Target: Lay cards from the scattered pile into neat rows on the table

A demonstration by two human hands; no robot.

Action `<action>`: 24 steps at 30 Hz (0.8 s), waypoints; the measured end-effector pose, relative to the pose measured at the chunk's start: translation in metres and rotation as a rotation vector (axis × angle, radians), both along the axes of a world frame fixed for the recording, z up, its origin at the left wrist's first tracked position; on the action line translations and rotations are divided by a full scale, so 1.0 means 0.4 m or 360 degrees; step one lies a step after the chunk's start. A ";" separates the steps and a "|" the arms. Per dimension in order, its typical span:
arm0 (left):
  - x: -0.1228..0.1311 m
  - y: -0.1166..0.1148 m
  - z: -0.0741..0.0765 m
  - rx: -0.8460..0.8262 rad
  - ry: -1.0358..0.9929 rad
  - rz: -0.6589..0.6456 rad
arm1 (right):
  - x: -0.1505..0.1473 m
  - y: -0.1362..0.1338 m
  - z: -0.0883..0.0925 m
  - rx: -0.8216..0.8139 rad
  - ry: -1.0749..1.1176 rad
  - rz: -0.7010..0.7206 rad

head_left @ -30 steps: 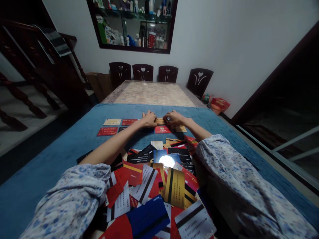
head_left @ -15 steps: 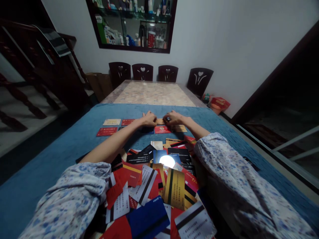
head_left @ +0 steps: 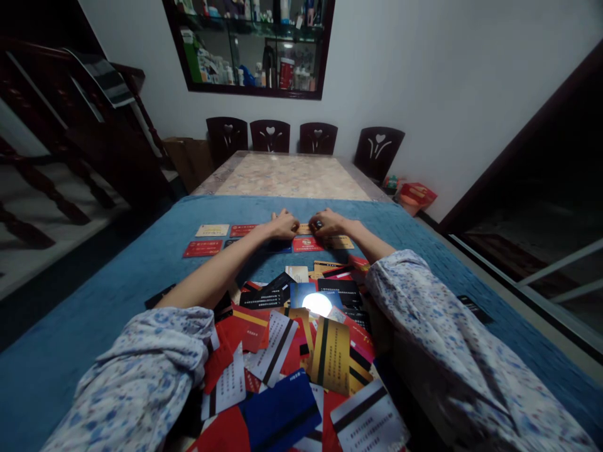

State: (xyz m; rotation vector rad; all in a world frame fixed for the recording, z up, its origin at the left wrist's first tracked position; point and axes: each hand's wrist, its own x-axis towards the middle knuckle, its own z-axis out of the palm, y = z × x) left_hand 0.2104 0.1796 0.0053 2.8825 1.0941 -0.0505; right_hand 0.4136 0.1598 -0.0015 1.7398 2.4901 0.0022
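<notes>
At the far row of laid-out cards, my left hand (head_left: pixel 282 225) and my right hand (head_left: pixel 326 222) face each other, fingers curled down. Between them a tan card (head_left: pixel 304 230) shows, its left end at my left fingers and its right end at my right fingers, so both are closed on it. A ring sits on my right hand. Just below lie a red card (head_left: pixel 305 244) and a gold card (head_left: pixel 342 242). To the left are a cream card (head_left: pixel 211 230) and two red cards (head_left: pixel 202 248). My left forearm hides part of the rows.
A heaped pile of cards, with a blue card (head_left: pixel 282 411) and a gold card (head_left: pixel 331 355) on top, fills the near middle between my forearms. Dark cards lie at the left (head_left: pixel 159 296) and right (head_left: pixel 475 308). Chairs (head_left: pixel 318 138) stand beyond the table.
Both hands stay at almost the same spot around the tan card. My left forearm and sleeve have shifted slightly right, uncovering more of the dark card at the left.
</notes>
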 end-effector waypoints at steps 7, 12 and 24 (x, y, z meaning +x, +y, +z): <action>-0.002 -0.013 -0.005 0.0034 -0.0041 -0.0010 | -0.008 0.002 -0.004 0.0004 -0.0006 -0.0020; -0.008 -0.012 -0.015 0.0051 -0.0071 -0.0011 | -0.009 0.000 -0.006 0.0027 -0.0029 -0.0056; -0.120 -0.019 -0.004 0.0160 -0.0332 -0.0034 | -0.040 -0.058 0.036 0.0125 0.0035 -0.0130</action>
